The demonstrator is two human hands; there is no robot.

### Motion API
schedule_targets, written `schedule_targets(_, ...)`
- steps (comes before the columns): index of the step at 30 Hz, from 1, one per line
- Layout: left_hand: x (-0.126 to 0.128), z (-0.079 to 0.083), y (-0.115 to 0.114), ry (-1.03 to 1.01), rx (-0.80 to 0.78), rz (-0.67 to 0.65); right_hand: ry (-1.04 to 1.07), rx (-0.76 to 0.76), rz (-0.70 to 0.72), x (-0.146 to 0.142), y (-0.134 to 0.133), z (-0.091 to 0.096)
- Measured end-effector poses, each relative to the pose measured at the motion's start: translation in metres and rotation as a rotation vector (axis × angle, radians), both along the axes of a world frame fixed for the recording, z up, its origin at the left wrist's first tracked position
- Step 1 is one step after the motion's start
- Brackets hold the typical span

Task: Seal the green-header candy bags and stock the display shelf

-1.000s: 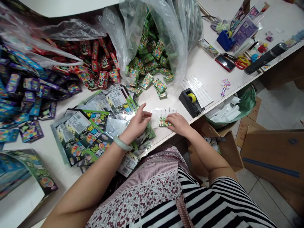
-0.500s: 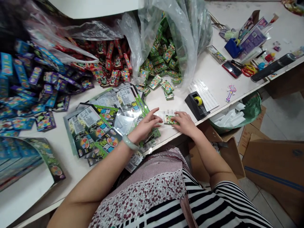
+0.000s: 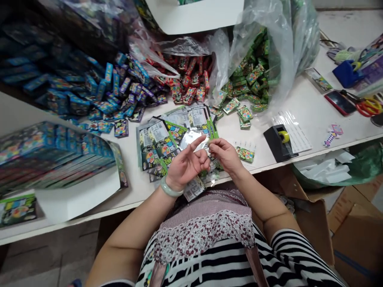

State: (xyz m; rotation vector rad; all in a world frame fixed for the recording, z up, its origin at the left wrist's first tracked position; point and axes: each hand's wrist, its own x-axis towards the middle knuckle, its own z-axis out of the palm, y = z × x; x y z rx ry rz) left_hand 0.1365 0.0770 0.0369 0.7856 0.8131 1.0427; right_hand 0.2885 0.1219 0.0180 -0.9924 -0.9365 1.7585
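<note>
My left hand (image 3: 187, 165) is palm up over the printed plastic sleeves (image 3: 160, 141), with its index finger stretched out, the other fingers loosely bent and nothing visible in them. At that index fingertip, my right hand (image 3: 226, 156) pinches thumb and forefinger together. A tiny pale thing shows there, too small to name. Just right of my right hand, a small green candy box (image 3: 245, 154) lies flat near the table edge. Behind it is a white strip of small labels (image 3: 239, 144).
A black tape dispenser (image 3: 278, 141) stands to the right, beside a striped sheet (image 3: 295, 129). Green boxes (image 3: 254, 75) spill from a plastic bag. Red boxes (image 3: 191, 79) and blue and purple boxes (image 3: 119, 91) are piled leftward. A filled display box (image 3: 60, 155) stands at left.
My right hand has left the green box and moved left to my left fingertip. My left hand has turned palm up. The camera view has swung left.
</note>
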Motion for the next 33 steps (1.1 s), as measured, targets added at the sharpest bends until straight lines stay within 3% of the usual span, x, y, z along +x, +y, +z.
schedule_targets(3, -0.010, -0.003, -0.006, -0.044, -0.009, 0.031, 0.032, -0.046, -0.043, -0.014, -0.006, -0.001)
schedule_targets(9, -0.017, -0.011, -0.016, -0.117, 0.010, 0.051, -0.036, -0.031, 0.002, -0.028, -0.008, 0.001)
schedule_targets(12, -0.024, -0.017, -0.021, -0.049, 0.070, 0.091, -0.131, 0.108, -0.001, -0.032, -0.005, 0.000)
schedule_targets(15, -0.048, -0.024, -0.029, 0.157, 0.162, 0.310, -0.238, 0.291, 0.005, -0.029, -0.001, 0.001)
schedule_targets(17, -0.074, -0.032, -0.037, 0.349, 0.207, 0.533, -0.263, 0.327, 0.106, -0.023, -0.001, -0.001)
schedule_targets(19, -0.098, -0.041, -0.046, 0.580, 0.223, 0.649, -0.238, 0.284, 0.328, -0.018, -0.003, -0.006)
schedule_targets(22, -0.117, -0.055, -0.054, 0.966, 0.236, 0.572, -0.213, 0.209, 0.644, -0.016, -0.012, -0.020)
schedule_targets(26, -0.113, -0.070, -0.049, 1.229, 0.245, 0.520, -0.299, 0.193, 0.775, -0.023, -0.023, -0.041)
schedule_targets(30, -0.107, -0.068, -0.042, 1.106, 0.233, 0.542, -0.326, 0.206, 0.821, -0.021, -0.026, -0.039)
schedule_targets(33, -0.102, -0.055, -0.046, 0.803, 0.245, 0.498, -0.317, 0.304, 0.853, -0.015, -0.018, -0.011)
